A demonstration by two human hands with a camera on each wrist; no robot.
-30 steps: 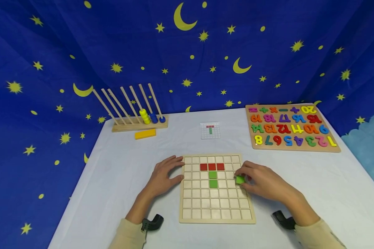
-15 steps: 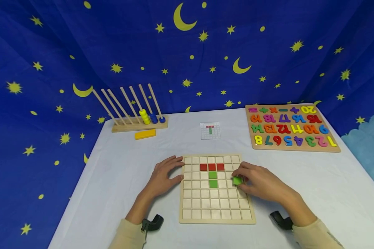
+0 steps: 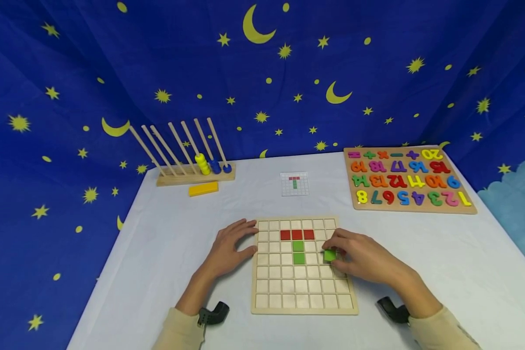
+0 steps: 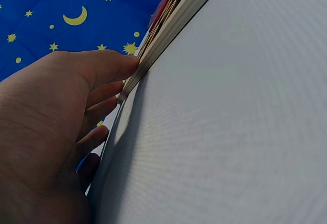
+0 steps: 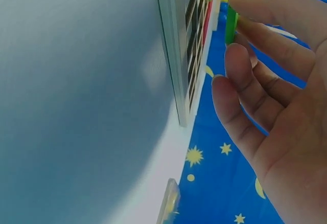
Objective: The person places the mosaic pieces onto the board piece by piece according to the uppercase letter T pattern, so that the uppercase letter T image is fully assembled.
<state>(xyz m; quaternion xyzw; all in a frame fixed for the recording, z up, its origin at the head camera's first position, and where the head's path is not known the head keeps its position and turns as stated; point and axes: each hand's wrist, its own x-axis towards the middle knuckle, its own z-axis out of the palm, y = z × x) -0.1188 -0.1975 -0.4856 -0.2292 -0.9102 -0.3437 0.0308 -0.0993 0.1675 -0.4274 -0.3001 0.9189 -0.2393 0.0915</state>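
Note:
A square wooden grid board lies flat on the white table. Set in its cells are three red tiles in a row, with two green tiles in a column below the middle one. My right hand pinches another green tile between thumb and fingers, held over the board's right side; in the right wrist view this green tile appears edge-on, apart from the board. Fingertips of my left hand touch the board's left edge, fingers loosely extended; the left wrist view shows the thumb against that edge.
Behind the board lies a small pattern card printed with a red and green T. A wooden peg abacus with beads stands back left, a yellow block before it. A number puzzle board lies back right. A starry curtain hangs behind.
My right hand has moved a little left, carrying the green tile from the board's right edge further in over the cells. The left hand has stayed in place.

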